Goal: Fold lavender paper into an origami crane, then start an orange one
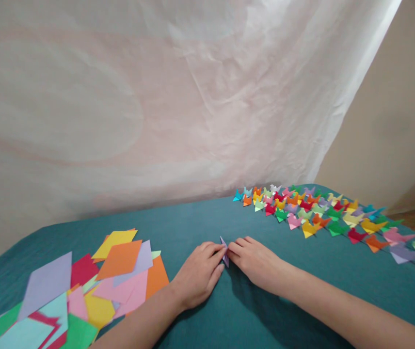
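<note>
Between my two hands, near the middle of the table, is a small folded piece of lavender paper (pixel 224 251), narrow and pointed at both ends. My left hand (pixel 202 274) pinches it from the left, thumb and forefinger closed on its edge. From the right, the bent fingers of my right hand (pixel 253 261) are closed on its other side. The fingertips cover much of the paper, so its exact fold is hidden.
Loose paper squares in many colours, such as an orange sheet (pixel 120 259), lie heaped at the left. Rows of folded paper birds, including a yellow bird (pixel 310 229), stand at the right on the teal tablecloth (pixel 189 218). A pale cloth (pixel 178 106) hangs behind.
</note>
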A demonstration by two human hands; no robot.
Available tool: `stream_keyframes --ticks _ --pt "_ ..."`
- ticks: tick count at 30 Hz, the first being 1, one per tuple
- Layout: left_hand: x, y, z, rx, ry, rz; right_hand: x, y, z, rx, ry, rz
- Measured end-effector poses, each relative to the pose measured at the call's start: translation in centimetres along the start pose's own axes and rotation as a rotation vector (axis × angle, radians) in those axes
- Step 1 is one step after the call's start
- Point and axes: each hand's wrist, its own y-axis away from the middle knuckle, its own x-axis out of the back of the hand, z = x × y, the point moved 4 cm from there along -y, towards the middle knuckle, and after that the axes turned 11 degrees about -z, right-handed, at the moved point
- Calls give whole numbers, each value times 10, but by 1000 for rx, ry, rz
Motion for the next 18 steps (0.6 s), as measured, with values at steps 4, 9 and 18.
stream_keyframes --ticks 4,9,18 --pt "0 0 1 7 -25 -31 -1 2 4 -2 -37 -13" --pt "1 1 2 -10 -66 -66 3 7 8 23 -124 -27" --pt "-3 3 0 10 -129 -98 3 9 19 84 -324 -42"
